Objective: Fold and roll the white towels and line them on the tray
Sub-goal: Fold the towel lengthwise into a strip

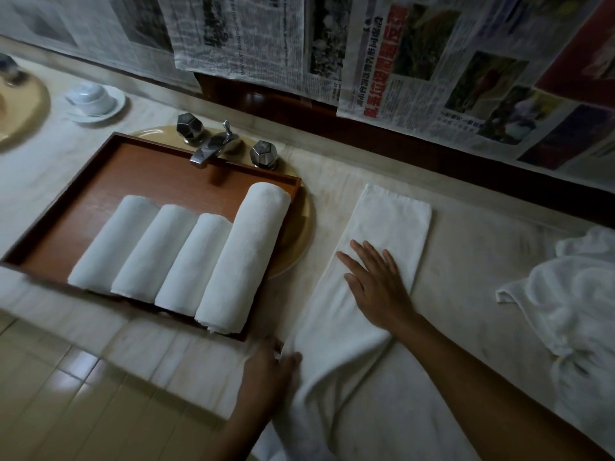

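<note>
A brown wooden tray lies over the sink and holds several rolled white towels side by side; the rightmost roll is the longest. To the right, a white towel folded into a long strip lies on the marble counter, its near end hanging over the front edge. My right hand presses flat on the strip's middle, fingers straight and spread. My left hand pinches the strip's left edge near the counter front.
A loose heap of white towels sits at the right. A chrome faucet with two knobs stands behind the tray. A white cup and saucer sit at the back left. Newspapers cover the wall.
</note>
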Available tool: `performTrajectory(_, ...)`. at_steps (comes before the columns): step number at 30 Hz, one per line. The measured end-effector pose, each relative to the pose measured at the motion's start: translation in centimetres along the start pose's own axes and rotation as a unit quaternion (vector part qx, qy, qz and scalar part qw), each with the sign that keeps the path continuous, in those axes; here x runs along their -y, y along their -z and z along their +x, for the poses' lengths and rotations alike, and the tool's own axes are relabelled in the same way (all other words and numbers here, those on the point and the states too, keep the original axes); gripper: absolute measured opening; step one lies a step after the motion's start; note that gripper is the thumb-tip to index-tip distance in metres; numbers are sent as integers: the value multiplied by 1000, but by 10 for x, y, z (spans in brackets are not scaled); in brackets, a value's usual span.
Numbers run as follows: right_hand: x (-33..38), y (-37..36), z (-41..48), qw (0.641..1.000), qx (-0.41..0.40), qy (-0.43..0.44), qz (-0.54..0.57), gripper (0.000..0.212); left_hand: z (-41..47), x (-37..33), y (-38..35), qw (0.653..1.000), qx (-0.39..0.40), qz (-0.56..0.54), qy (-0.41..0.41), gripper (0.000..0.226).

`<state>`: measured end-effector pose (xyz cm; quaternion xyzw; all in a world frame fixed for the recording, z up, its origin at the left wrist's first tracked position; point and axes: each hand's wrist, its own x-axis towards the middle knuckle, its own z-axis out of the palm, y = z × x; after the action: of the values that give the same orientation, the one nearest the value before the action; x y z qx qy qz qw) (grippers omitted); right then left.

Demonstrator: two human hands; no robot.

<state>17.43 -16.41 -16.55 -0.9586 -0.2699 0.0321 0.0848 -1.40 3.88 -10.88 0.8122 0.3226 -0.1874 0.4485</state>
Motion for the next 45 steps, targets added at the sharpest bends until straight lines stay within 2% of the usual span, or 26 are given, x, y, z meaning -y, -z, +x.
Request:
performTrajectory(4,5,1,1,1000,12,-5,-6,50,-5,-4,-4,999,-42,0,6,23)
performTrajectory(8,26,6,-10,999,15,-22,27,53,-7,1,-4,999,-47,10,-15,23)
performTrajectory(12,42,5,-34,993,91,-23,66,56,-14,-2,-10,993,-66,19,-92,16)
performTrajectory(14,39,2,-36,993,99,-17,56,57,-21,-11,-16,992,-3,-109,-63,9)
performTrajectory(15,38,2,-36,993,102,-16,54,57,-25,-15,-19,978,50,-204,-13,12)
performTrajectory(16,36,2,-35,993,105,-15,51,58,-32,-19,-20,949,108,-294,39,17)
performTrajectory(17,35,2,-35,993,109,-11,48,58,-36,-18,-21,922,162,-344,73,21)
performTrajectory(18,34,2,-35,993,111,-6,45,58,-41,-17,-20,912,201,-346,88,25)
performTrajectory(20,33,2,-37,993,108,2,38,57,-46,-8,-15,920,236,-297,102,33)
performTrajectory(22,33,2,-38,994,103,0,35,57,-48,8,-12,940,203,-255,100,33)
performTrajectory(26,33,-5,-41,998,63,3,10,56,-54,40,-9,992,6,-121,39,14)
performTrajectory(28,33,-9,-43,999,38,4,-3,57,-58,51,-12,997,-70,-36,16,10)
performTrajectory(30,33,-13,-43,1000,28,9,-5,59,-59,56,-16,995,-100,1,2,13)
performTrajectory(34,37,-10,-42,999,51,1,-15,56,-57,53,-22,995,-101,7,9,12)
performTrajectory(38,77,-8,-74,998,-27,41,39,51,-57,51,-19,996,-87,-4,6,13)
performTrajectory(41,99,-24,-112,997,12,73,24,56,-59,52,-19,997,-77,8,-5,11)
performTrajectory(44,96,-28,-122,997,-6,71,-13,57,-66,54,-12,999,-33,-7,-23,4)
performTrajectory(45,96,-27,-122,997,-8,71,-15,57,-69,59,-8,999,-13,-18,-28,8)
